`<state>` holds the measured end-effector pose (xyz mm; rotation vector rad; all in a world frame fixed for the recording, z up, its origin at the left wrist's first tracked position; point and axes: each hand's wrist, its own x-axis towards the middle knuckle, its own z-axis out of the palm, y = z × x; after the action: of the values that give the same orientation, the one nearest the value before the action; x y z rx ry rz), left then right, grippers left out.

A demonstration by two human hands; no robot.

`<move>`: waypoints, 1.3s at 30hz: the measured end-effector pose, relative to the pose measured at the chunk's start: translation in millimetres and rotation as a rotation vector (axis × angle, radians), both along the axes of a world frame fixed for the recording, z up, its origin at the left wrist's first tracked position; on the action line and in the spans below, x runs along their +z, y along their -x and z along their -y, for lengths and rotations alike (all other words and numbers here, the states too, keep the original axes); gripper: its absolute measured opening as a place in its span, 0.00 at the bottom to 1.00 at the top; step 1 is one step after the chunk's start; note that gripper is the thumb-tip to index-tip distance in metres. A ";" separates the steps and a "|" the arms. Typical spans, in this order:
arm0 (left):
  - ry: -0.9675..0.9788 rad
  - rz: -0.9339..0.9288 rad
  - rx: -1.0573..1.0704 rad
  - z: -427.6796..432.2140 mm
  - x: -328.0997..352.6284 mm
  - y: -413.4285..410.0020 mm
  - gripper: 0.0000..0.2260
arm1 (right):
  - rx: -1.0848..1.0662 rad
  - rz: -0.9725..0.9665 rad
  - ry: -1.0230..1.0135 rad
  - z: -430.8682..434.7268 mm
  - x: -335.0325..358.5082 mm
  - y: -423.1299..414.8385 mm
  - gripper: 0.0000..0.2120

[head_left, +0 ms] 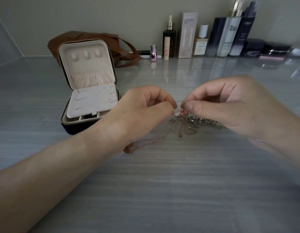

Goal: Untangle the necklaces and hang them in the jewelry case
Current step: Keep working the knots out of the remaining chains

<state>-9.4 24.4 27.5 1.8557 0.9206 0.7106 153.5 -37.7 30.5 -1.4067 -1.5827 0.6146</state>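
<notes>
A tangle of necklaces (196, 121) lies on the grey table between my hands, with thick silver links, thin chains and a small pink charm. My left hand (142, 113) and my right hand (229, 105) hover just above it, each pinching a thin chain between thumb and forefinger. A rose-gold chain (145, 143) trails out under my left wrist. The jewelry case (88, 88) stands open at the left, its lid upright with three hooks and an elastic pocket, nothing hanging on them.
A brown bag (88, 37) sits behind the case against the wall. Several cosmetic bottles and jars (221, 39) line the back edge to the right. The grey table (162, 190) stretches toward me.
</notes>
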 end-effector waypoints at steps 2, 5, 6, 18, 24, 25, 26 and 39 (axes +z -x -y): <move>0.015 -0.005 -0.015 0.4 -0.4 0.0 0.03 | -0.008 -0.008 0.002 -0.1 -0.1 0.0 0.05; 0.023 0.005 -0.052 1.8 0.6 0.7 0.02 | -0.014 -0.005 0.001 0.2 0.1 0.4 0.05; 0.023 0.012 -0.054 2.3 0.8 1.0 0.03 | -0.017 -0.003 0.000 0.1 -0.1 0.4 0.04; -0.034 0.055 0.011 0.9 0.4 2.0 0.02 | -0.058 0.003 0.062 1.5 3.2 2.9 0.06; -0.011 -0.003 -0.028 2.1 -1.2 1.6 0.01 | -0.016 -0.095 0.073 1.0 1.7 1.2 0.03; -0.011 -0.008 -0.032 2.0 -1.2 1.6 0.01 | 0.006 -0.131 0.090 0.8 1.4 1.1 0.02; -0.012 -0.009 -0.034 1.7 -1.1 1.5 0.01 | 0.023 -0.169 0.110 0.6 1.1 0.7 0.02; -0.016 -0.025 -0.070 3.8 0.0 2.2 0.02 | 0.110 -0.397 0.225 -1.6 0.9 -0.9 0.07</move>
<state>-11.6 20.5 27.4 1.9052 0.8638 0.6553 154.4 -36.2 31.3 -1.2641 -1.3067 1.0938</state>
